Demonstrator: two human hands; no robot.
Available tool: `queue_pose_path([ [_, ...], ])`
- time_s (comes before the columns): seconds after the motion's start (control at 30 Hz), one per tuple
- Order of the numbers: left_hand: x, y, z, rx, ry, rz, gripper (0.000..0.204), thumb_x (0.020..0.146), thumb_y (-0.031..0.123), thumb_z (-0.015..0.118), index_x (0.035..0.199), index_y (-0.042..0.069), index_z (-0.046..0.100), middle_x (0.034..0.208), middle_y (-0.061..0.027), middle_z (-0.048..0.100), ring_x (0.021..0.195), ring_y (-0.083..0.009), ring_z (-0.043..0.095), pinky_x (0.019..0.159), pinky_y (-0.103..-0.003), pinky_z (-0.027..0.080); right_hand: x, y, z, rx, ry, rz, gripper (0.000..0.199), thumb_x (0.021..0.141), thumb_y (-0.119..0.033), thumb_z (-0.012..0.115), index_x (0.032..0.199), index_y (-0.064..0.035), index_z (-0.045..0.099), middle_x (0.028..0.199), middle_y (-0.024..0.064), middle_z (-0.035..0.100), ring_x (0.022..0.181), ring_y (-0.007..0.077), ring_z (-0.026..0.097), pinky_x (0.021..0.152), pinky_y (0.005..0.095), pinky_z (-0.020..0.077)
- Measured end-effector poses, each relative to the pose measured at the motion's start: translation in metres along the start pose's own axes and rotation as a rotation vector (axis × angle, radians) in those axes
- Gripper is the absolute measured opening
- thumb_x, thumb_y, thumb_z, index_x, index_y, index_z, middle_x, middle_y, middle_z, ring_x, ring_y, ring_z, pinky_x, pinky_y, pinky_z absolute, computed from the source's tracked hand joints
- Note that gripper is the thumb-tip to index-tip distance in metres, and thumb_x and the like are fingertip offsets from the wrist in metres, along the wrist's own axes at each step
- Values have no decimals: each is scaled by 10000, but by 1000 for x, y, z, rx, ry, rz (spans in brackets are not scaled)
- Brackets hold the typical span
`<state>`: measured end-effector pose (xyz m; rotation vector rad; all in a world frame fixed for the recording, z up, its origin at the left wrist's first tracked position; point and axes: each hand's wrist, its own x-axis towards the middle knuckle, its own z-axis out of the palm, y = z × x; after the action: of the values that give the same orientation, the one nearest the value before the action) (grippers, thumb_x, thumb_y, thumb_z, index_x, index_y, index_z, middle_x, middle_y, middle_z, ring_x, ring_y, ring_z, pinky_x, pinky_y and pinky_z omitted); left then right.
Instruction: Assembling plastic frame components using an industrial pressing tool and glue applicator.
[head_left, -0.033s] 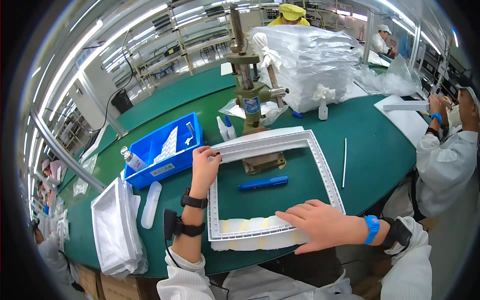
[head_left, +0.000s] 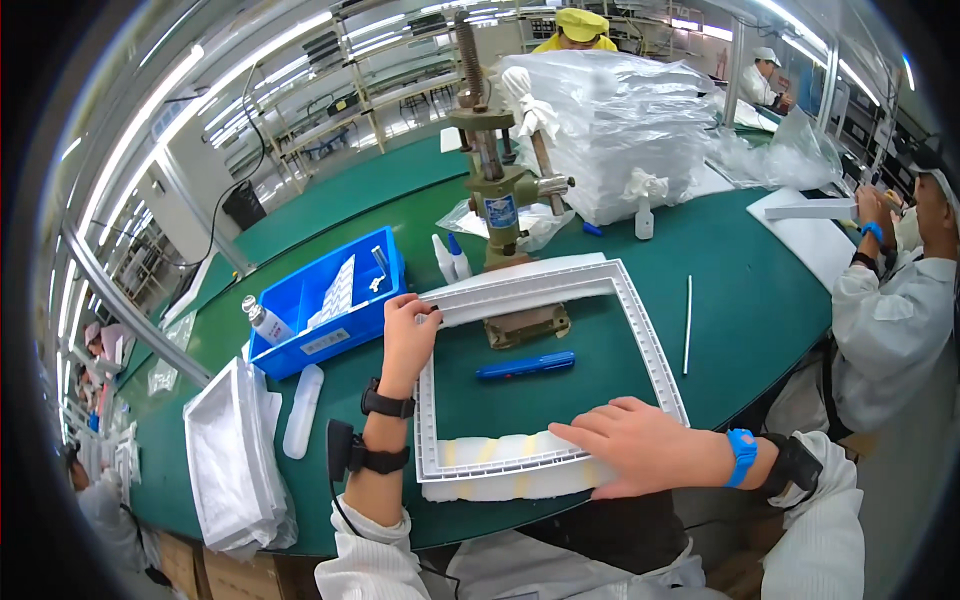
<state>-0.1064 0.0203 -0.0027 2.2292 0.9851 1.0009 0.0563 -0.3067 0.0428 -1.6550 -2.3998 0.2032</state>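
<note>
A white rectangular plastic frame lies in front of me on the table, its near side on a white foam strip and its far side beside another pale foam piece. My left hand is closed at the frame's far left corner. A tiny dark bit shows at its fingertips, too small to name. My right hand rests flat over the near right corner, fingers stretched out and thumb apart. Inside the frame's opening, a blue pen lies on the green tabletop.
A green hand press stands behind the frame, its base reaching under the far side. Left are a blue bin with a bottle and small parts, and stacked white frames. Bagged goods rise behind; a co-worker sits right.
</note>
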Motion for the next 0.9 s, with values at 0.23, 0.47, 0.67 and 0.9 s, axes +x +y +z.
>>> queue_pose_path([
  [0.23, -14, 42, -4, 320, 164, 58, 181, 789, 185, 752, 901, 47, 718, 1161, -164, 598, 1129, -336, 546, 932, -407, 459, -7, 16, 0, -18, -39, -14, 844, 723, -366, 816, 1417, -74, 434, 1177, 141, 596, 1084, 305, 602, 968, 413, 432],
  [0.47, 19, 71, 37, -68, -162, 285, 198, 806, 190, 741, 912, 23, 734, 961, -144, 695, 901, -322, 662, 818, -381, 512, 17, 41, -55, 85, 308, 2, 439, 887, -387, 657, 1190, -69, 638, 1039, 152, 681, 988, 339, 648, 853, 425, 508],
  [0.67, 45, 46, 64, -248, -228, 122, 294, 849, 221, 723, 1012, -23, 732, 914, -167, 742, 836, -244, 711, 784, -335, 521, 113, 118, -140, 318, 1022, 159, 236, 916, -200, 583, 1021, -3, 657, 944, 153, 707, 834, 308, 679, 746, 375, 519],
  [0.9, 44, 57, 71, -210, -275, 112, 261, 865, 195, 719, 1024, -11, 724, 915, -129, 741, 862, -198, 697, 783, -308, 512, 206, 211, -157, 194, 1145, 368, 415, 931, -309, 596, 1218, -10, 580, 1122, 212, 665, 1065, 334, 641, 915, 394, 490],
])
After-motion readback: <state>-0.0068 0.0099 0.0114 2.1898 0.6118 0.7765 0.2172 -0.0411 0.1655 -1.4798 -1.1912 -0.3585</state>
